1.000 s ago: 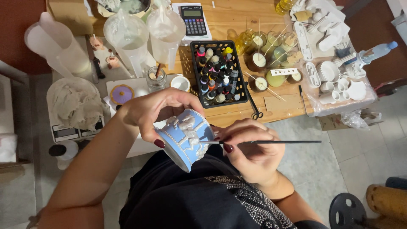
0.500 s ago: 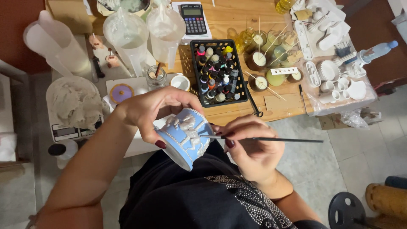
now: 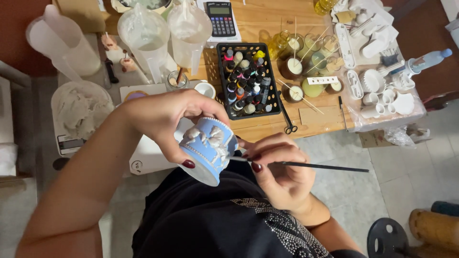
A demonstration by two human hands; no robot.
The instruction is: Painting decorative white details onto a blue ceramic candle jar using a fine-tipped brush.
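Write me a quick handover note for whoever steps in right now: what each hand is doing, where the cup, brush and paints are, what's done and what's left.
Left hand: grips the blue cup tilted on its side, over the lap.
Right hand: pinches a thin brush, its tip at the cup's side by the white raised figures.
Paints: black crate of small bottles on the wooden table, just ahead; scissors beside it, candle jars to the right.
Done: the cup's body is blue, figures are white.
Left: fine touch-up around the figures, it seems; how much remains cannot be judged from this angle.
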